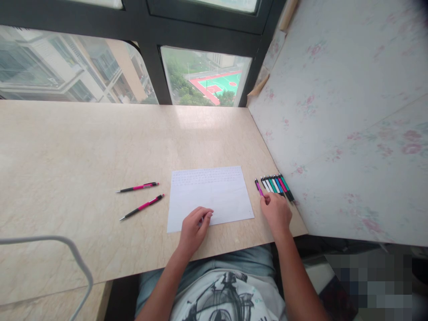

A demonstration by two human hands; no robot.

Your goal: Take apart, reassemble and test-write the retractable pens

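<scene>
My left hand (194,228) rests on the lower edge of a white sheet of paper (214,191) with faint handwriting along its top, fingers curled loosely and flat on it. My right hand (276,211) lies just right of the sheet with its fingertips pinched on a pink pen (259,187). Beside that pen lies a row of several pens (278,184), white, teal and pink, side by side against the wall. Two pink-and-black pens (140,187) (143,206) lie to the left of the paper.
The beige marble-patterned desk (83,151) runs up to a dark-framed window (150,49) at the back. A flowered wall panel (347,120) closes the right side. A grey curved bar (72,249) crosses the lower left corner. My lap sits below the desk edge.
</scene>
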